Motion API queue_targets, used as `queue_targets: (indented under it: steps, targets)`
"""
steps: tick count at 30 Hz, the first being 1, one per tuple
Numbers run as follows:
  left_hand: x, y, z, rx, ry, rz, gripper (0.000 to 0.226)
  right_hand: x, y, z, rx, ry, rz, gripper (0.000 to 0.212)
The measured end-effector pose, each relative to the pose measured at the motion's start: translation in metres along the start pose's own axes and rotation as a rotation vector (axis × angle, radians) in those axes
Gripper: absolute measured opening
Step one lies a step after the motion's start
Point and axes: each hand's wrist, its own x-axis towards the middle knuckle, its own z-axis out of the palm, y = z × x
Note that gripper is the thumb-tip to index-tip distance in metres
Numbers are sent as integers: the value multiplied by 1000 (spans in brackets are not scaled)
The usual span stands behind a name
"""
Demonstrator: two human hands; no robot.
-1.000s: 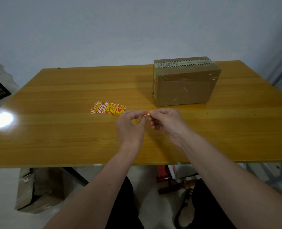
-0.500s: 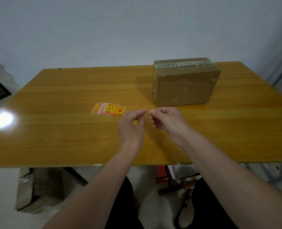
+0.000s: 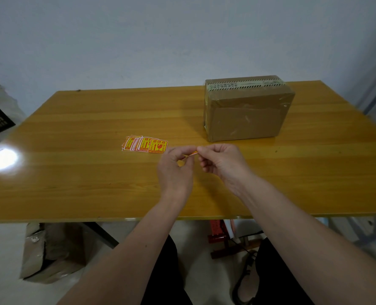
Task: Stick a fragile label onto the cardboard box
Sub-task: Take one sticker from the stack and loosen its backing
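A single label (image 3: 193, 153), seen edge-on as a thin orange sliver, is pinched between both hands above the worktop (image 3: 77, 177). The left hand (image 3: 175, 170) has a narrow grip on one end, the right hand (image 3: 221, 161) on the other. The cardboard box (image 3: 246, 113) stands just beyond. A fanned pile of labels (image 3: 145, 144) lies left.

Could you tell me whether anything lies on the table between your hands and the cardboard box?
No: in the head view, only bare table separates the hands, pinching a label, from the cardboard box.
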Motion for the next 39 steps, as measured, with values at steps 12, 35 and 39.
queue_targets:
  steps: [12,35,39]
  targets:
    - [1,-6,-1,-33,49,-131,20,1,0,0,24,45,-10,21]
    - [-4,1,-3,78,88,73,31,-4,5,6,66,-19,28,17]
    - [-6,1,-5,116,66,43,17,-4,4,3,60,-4,16,21]
